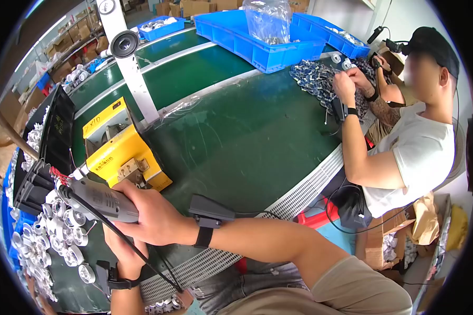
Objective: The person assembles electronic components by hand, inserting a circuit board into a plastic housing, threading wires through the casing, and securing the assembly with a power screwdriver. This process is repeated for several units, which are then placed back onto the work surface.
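Grip: right hand [151,216] wrapped tight around grey power tool [102,199]; left hand [125,251] below it, mostly hidden, can't tell its hold | near: many small white round parts [58,236] wait in a heap on green desk [247,142] | farther: yellow machine [122,152] | far: blue bins [268,37], looks much left

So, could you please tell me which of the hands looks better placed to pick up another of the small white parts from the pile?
Probably the left hand. It sits low beside the pile of white parts, mostly hidden under the other arm. The right hand is wrapped around the grey corded tool.
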`<state>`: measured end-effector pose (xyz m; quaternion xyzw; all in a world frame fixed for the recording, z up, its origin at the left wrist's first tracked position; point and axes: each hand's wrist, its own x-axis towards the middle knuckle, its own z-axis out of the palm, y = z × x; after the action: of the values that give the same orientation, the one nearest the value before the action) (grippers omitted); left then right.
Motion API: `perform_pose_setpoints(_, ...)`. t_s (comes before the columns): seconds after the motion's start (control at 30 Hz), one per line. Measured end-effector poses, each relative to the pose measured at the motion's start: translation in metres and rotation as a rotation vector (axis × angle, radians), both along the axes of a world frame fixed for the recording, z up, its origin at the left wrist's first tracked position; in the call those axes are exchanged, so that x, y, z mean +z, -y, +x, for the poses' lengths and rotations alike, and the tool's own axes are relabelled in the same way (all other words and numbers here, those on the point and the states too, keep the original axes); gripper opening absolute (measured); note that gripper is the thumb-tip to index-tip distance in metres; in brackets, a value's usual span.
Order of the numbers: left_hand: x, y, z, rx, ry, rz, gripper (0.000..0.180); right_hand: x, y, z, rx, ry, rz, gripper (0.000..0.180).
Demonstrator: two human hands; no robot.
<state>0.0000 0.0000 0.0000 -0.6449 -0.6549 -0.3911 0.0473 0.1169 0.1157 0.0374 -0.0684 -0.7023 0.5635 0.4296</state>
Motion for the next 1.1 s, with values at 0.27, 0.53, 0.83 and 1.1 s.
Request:
perform_pose_setpoints(0.27, 0.006, -0.003, 0.003, 0.0, -0.008, 0.053, 0.046, 0.001, 0.0, -0.002, -0.008, -0.012, 0.013, 0.043)
perform_pose_setpoints(0.53, 0.005, -0.002, 0.003, 0.001, 0.003, 0.044, 0.045, 0.0, -0.001, -0.002, -0.002, -0.016, 0.014, 0.044)
perform_pose_setpoints(0.83, 0.006, -0.005, 0.005, 0.011, 0.011, 0.049, 0.043, 0.0, -0.004, 0.0, -0.009, -0.005, 0.027, 0.045)
perform_pose_setpoints(1.1, 0.012, -0.012, 0.001, 0.101, 0.048, 0.215, 0.045, 0.039, -0.031, 0.034, -0.114, 0.081, 0.178, 0.043)
